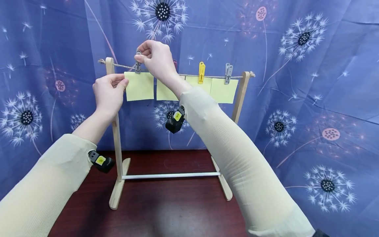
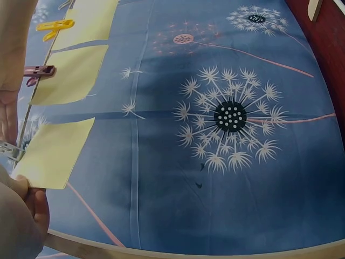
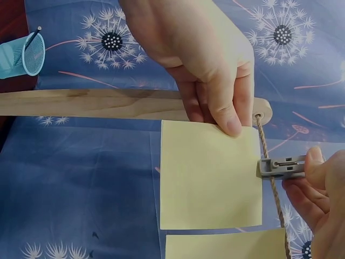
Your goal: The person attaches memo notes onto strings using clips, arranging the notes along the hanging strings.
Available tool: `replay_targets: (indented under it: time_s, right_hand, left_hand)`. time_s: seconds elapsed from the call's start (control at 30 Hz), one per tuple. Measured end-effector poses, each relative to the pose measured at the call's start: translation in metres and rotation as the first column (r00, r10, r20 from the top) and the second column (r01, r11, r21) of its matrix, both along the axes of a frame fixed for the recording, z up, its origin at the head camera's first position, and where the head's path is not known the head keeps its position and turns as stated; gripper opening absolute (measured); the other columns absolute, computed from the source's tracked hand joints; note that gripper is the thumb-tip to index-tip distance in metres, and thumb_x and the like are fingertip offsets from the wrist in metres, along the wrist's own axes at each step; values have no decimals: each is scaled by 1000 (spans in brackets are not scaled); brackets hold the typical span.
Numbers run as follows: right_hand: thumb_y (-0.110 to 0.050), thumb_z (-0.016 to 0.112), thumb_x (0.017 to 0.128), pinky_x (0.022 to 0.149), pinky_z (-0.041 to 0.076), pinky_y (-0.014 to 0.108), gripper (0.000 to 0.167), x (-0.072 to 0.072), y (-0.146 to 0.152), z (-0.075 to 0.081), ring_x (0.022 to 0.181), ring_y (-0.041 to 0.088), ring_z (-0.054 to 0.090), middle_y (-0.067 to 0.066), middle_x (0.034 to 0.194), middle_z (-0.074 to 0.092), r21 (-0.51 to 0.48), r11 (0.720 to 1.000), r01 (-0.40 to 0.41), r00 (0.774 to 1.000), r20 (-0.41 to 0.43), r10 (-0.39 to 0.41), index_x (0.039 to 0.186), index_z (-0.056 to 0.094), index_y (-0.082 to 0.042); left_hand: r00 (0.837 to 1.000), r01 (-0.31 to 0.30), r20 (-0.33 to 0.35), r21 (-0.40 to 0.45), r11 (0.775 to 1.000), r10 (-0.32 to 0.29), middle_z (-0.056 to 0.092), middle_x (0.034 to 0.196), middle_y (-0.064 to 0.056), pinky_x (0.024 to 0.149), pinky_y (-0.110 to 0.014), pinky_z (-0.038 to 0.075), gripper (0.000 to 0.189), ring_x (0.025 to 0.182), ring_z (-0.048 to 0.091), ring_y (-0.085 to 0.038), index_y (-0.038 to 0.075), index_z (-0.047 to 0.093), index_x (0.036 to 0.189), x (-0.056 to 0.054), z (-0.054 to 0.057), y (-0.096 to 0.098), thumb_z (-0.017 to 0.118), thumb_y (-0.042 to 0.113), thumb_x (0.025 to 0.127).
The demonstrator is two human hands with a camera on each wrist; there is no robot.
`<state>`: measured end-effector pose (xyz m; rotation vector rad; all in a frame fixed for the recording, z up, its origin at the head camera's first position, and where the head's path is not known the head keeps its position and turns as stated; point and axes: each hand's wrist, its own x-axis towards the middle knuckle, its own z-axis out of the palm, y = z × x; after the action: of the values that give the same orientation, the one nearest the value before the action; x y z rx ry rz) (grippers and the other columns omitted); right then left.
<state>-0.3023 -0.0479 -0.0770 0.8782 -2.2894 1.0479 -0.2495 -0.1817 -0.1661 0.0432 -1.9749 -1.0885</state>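
My left hand (image 1: 109,92) pinches the left edge of a pale yellow paper square (image 1: 140,87) just below the twine (image 1: 121,66). Between thumb and fingers, my right hand (image 1: 160,59) squeezes a grey clothespin (image 3: 283,166). In the right wrist view its tip meets the twine and the paper's top edge. Further right along the twine hang more paper squares (image 1: 224,90). A yellow clothespin (image 1: 201,73), a second grey clothespin (image 1: 228,74) and a dark pink clothespin (image 2: 40,70) hold them; my right wrist partly hides that stretch in the head view.
The twine runs between two wooden posts (image 1: 241,97) standing on a dark red table (image 1: 177,204). A white rod (image 1: 171,176) joins their feet. Behind hangs a blue dandelion-print curtain (image 1: 296,98). A light blue mesh cup (image 3: 33,54) shows in the right wrist view.
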Motion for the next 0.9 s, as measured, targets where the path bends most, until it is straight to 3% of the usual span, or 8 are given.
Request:
replay_targets:
  time_s: [0.17, 0.43, 0.67, 0.9]
  right_hand:
    - [-22, 69, 91, 81, 47, 12, 24, 0, 1, 1, 92, 7, 63, 1, 105, 70, 24, 1000, 5, 1000, 24, -5, 112, 68, -10]
    - [-22, 68, 93, 79, 47, 14, 25, -1, 1, 1, 94, 7, 63, 1, 107, 70, 42, 999, 6, 999, 53, -8, 115, 68, -10]
    - [-21, 68, 92, 79, 47, 13, 24, 1, -2, 5, 93, 6, 62, 0, 107, 70, 56, 998, 20, 998, 54, -23, 114, 69, -11]
    - [-22, 69, 91, 76, 47, 14, 21, 2, -4, 4, 88, 6, 61, 0, 102, 71, 73, 996, 49, 998, 30, -51, 109, 70, -11]
  left_hand:
    - [1000, -5, -15, -13, 1000, 4, 71, 114, -14, 79, -15, 45, 27, 106, 68, -22, 4, 71, 117, 0, 0, 2, 61, 20, 97]
    - [1000, -14, -17, -37, 999, 13, 72, 112, -13, 95, -33, 46, 26, 102, 67, -25, 4, 71, 116, -2, 0, 3, 60, 19, 98]
    - [1000, -28, -7, -29, 999, 28, 72, 112, -13, 88, -30, 47, 26, 99, 67, -22, 5, 71, 116, -3, 0, 5, 59, 19, 98]
    - [1000, -27, -2, -5, 1000, 27, 71, 114, -16, 91, -31, 46, 27, 102, 66, -25, 3, 71, 116, -2, -1, 7, 58, 18, 98]
